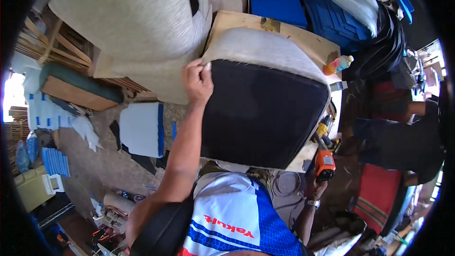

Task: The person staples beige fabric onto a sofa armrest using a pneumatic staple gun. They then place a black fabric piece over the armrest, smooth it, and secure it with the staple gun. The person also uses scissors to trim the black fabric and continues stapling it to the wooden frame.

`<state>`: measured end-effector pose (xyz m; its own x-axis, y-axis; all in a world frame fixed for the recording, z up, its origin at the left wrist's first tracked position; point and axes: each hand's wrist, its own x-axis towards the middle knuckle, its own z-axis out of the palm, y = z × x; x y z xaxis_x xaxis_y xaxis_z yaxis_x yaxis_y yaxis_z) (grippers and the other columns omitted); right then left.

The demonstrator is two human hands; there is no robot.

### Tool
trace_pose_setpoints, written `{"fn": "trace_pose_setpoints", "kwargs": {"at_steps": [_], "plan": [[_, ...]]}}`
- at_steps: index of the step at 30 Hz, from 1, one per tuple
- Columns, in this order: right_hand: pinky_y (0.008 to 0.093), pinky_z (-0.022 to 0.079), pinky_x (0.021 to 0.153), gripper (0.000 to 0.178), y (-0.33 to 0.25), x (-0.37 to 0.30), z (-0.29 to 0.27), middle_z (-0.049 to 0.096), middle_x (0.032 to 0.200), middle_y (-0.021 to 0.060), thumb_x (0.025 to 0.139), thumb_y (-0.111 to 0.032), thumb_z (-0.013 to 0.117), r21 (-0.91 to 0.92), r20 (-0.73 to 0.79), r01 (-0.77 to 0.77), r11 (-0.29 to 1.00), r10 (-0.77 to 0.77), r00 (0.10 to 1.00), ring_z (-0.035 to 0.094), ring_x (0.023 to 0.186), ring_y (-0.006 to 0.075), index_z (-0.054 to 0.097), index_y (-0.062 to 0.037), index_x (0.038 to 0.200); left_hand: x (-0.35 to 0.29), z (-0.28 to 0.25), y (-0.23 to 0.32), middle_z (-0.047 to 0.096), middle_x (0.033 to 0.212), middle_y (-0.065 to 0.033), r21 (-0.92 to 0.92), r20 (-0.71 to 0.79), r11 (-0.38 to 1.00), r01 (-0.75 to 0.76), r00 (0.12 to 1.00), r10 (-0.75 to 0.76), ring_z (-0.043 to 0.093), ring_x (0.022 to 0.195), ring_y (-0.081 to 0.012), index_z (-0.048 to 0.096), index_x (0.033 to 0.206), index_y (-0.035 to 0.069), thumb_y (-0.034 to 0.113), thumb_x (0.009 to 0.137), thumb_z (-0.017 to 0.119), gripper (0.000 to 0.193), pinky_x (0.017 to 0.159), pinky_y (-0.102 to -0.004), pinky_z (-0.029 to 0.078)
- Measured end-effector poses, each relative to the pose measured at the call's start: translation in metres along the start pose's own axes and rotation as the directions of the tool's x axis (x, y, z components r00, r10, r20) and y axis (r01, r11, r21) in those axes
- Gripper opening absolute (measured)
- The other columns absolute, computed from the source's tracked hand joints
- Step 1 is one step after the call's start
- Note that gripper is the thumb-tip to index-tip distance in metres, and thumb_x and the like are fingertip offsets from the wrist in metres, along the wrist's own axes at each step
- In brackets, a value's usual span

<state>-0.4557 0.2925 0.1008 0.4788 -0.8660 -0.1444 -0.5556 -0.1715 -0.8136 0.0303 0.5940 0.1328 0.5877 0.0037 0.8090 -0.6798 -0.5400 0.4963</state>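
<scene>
A padded seat panel (258, 114) with a black underside and light grey fabric (256, 45) wrapped round its edge lies in front of me. A row of small marks, apparently staples, runs along the fabric's far edge. My left hand (198, 83) is closed on the fabric at the panel's far left corner, fingers pinched. Right of the panel, low and close to my body, my right hand (314, 188) is wrapped round an orange-and-black staple gun (325, 163). Its handle is mostly hidden by the fingers.
A wooden tabletop (227, 21) supports the panel. A yellow drill (326, 135) and an orange-filled bottle (337, 65) are at its right. A large grey upholstered piece (137, 14) stands far left. Blue foam sheets (332, 16) are stacked behind. Another person (398, 137) is at right.
</scene>
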Motion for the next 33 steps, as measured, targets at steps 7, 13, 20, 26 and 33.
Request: {"fn": "trace_pose_setpoints", "kwargs": {"at_steps": [7,13,20,26,33], "plan": [[0.0371,0.053,0.085,0.051,-0.224,-0.036,0.100,0.069,0.111,0.0116,0.075,-0.010,0.084,-0.157,0.420,0.505,0.849,-0.405,0.812,0.068,0.100,0.0217,0.058,0.0012,0.118,-0.003,0.004,-0.009,0.064,0.098,-0.0112,-0.166,-0.017,0.971,0.172,0.984,-0.177,0.057,0.083,-0.0306,0.047,0.079,0.008,0.010,0.082,0.077,0.030,0.074,-0.0446,0.045],[0.0360,0.057,0.068,0.034,-0.302,-0.023,0.190,0.074,0.082,0.0066,0.075,-0.023,0.087,-0.082,0.421,0.673,0.735,-0.586,0.692,0.072,0.076,0.0234,0.069,-0.0033,0.095,0.005,-0.010,-0.015,0.061,0.125,-0.0223,-0.238,0.380,0.853,0.464,0.853,-0.358,0.059,0.115,-0.0402,0.055,0.128,0.000,0.036,0.096,0.060,0.048,0.097,-0.0444,0.048],[0.0358,0.056,0.065,0.032,-0.343,-0.029,0.227,0.073,0.081,0.0115,0.075,-0.021,0.085,-0.165,0.418,0.699,0.696,-0.592,0.689,0.073,0.077,0.0286,0.069,-0.0064,0.098,0.004,-0.013,-0.025,0.055,0.137,-0.0151,-0.201,0.443,0.899,0.389,0.855,-0.270,0.054,0.124,-0.0367,0.056,0.133,0.009,0.039,0.103,0.046,0.044,0.101,-0.0430,0.047],[0.0338,0.056,0.061,0.025,-0.343,-0.022,0.243,0.074,0.079,0.0096,0.075,-0.017,0.085,-0.287,0.383,0.682,0.673,-0.572,0.726,0.073,0.071,0.0199,0.071,-0.0028,0.091,0.002,-0.010,-0.021,0.056,0.136,-0.0142,-0.134,0.436,0.926,0.354,0.860,-0.266,0.054,0.125,-0.0351,0.057,0.133,0.011,0.036,0.103,0.046,0.041,0.101,-0.0426,0.047],[0.0421,0.055,0.066,0.038,-0.332,-0.020,0.249,0.071,0.080,0.0145,0.072,-0.019,0.078,-0.311,0.449,0.732,0.607,-0.585,0.675,0.071,0.076,0.0350,0.069,-0.0103,0.108,0.001,-0.007,-0.024,0.059,0.132,-0.0153,-0.224,0.375,0.897,0.381,0.883,-0.282,0.055,0.123,-0.0346,0.061,0.129,0.010,0.029,0.104,0.045,0.036,0.104,-0.0423,0.045]]}}
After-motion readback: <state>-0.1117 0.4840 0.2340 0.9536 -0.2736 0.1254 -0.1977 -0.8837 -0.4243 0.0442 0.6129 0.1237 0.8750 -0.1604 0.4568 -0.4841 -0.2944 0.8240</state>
